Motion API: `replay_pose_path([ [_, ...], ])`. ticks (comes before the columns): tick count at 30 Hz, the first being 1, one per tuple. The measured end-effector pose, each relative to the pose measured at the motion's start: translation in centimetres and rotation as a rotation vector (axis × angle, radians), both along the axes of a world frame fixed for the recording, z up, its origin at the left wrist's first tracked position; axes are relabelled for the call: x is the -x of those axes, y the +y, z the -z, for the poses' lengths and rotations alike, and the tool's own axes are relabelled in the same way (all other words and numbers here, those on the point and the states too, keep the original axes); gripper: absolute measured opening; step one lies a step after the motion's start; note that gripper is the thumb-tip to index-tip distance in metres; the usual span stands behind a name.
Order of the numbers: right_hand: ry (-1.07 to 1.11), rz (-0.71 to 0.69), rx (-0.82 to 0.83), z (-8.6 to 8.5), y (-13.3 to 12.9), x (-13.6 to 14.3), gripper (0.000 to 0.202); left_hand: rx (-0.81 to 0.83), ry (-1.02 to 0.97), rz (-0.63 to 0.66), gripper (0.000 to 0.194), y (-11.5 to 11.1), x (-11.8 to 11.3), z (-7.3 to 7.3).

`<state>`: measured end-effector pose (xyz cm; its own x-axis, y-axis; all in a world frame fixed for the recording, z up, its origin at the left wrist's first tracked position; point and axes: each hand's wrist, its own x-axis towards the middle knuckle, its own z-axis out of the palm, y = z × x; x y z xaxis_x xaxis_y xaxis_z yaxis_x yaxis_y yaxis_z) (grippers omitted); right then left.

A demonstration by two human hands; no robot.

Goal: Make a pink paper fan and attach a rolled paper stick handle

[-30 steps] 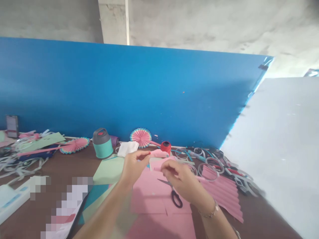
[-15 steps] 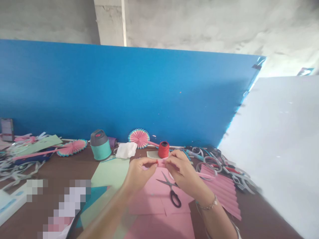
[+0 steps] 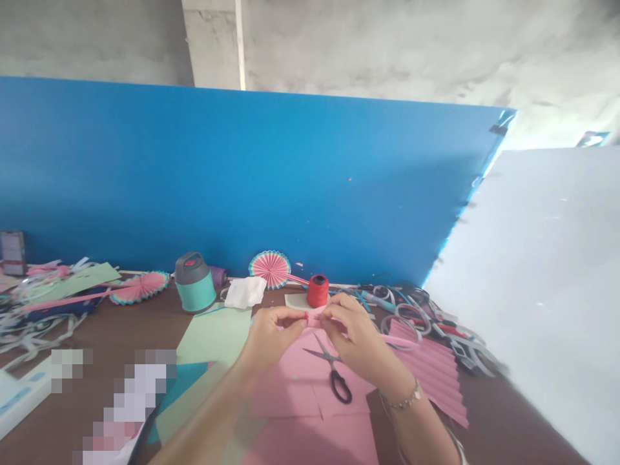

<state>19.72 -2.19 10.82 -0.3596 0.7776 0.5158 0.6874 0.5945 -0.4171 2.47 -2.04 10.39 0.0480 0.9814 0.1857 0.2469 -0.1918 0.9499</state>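
Observation:
Between my two hands is a small piece of pink paper (image 3: 314, 318), pinched from both sides; its shape is mostly hidden by the fingers. My left hand (image 3: 277, 334) grips its left end with thumb and forefinger, and my right hand (image 3: 352, 330) grips its right end. Below them, black-handled scissors (image 3: 336, 374) lie partly spread on pink paper sheets (image 3: 285, 394). Just behind the fingers stands a spool of red thread (image 3: 318, 292). A pleated pink sheet (image 3: 436, 371) lies beyond my right wrist.
Finished-looking pink paper fans (image 3: 270, 269) rest against the blue partition (image 3: 271, 174) and at the left. A teal container (image 3: 195, 287) and white tissue (image 3: 245, 292) stand behind. Green sheets (image 3: 216, 332) lie left. Tangled cables and strips (image 3: 411, 310) crowd the right back.
The pink paper between my fingers has shifted slightly and shows a little more clearly. Both hands hold nearly the same place; the things on the table have not moved.

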Motion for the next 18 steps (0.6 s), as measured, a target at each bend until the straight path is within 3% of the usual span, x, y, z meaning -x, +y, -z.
replay_pose_path([
  [18,-0.014,0.014,-0.064,0.33,-0.35,0.40,0.020,-0.032,-0.019,0.053,0.016,0.14,0.10,0.56],
])
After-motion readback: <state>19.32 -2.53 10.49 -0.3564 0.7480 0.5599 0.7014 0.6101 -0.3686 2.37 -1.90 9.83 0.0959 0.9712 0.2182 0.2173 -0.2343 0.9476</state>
